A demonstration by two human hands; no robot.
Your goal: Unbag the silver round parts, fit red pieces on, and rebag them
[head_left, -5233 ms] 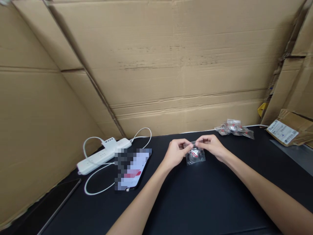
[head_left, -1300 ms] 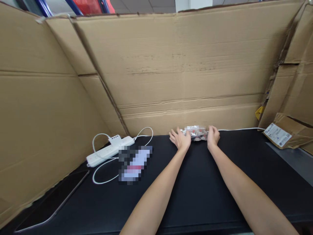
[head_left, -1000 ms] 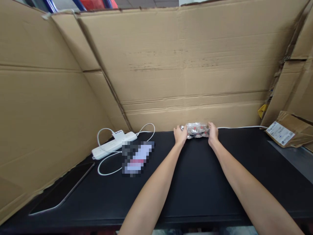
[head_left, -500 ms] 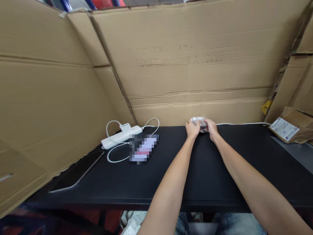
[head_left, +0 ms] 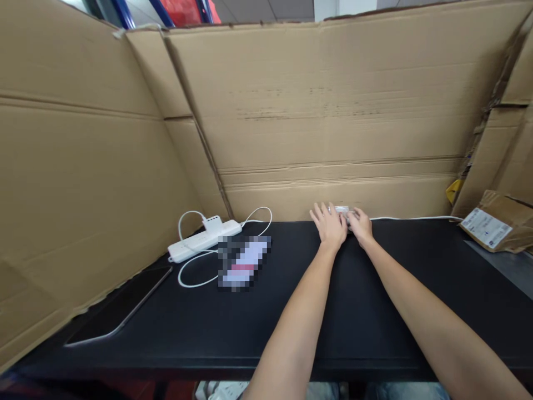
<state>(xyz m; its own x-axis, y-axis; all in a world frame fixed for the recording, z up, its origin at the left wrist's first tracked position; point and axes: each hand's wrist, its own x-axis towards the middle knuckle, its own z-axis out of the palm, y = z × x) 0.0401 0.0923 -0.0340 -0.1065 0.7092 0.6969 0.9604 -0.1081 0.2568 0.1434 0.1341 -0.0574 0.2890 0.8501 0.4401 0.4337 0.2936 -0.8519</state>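
Note:
At the far edge of the black table (head_left: 287, 311), a small clear plastic bag (head_left: 342, 209) lies against the cardboard, mostly covered by my hands. Its contents cannot be made out now. My left hand (head_left: 330, 226) rests over the bag's left part, fingers spread and pointing away from me. Thumb and fingers of my right hand (head_left: 360, 226) are bent in on the bag's right side, gripping it.
Left of my hands are a white power strip (head_left: 204, 240) with cables, a blurred-out phone-like object (head_left: 245, 264) and a dark tablet (head_left: 122, 305). A brown package (head_left: 502, 219) with a white label sits at right. Cardboard walls (head_left: 333, 128) enclose the back and sides.
My left hand has gone from gripping the bag's left side to lying spread across it. My right hand stays at the right side. The view has tipped up slightly.

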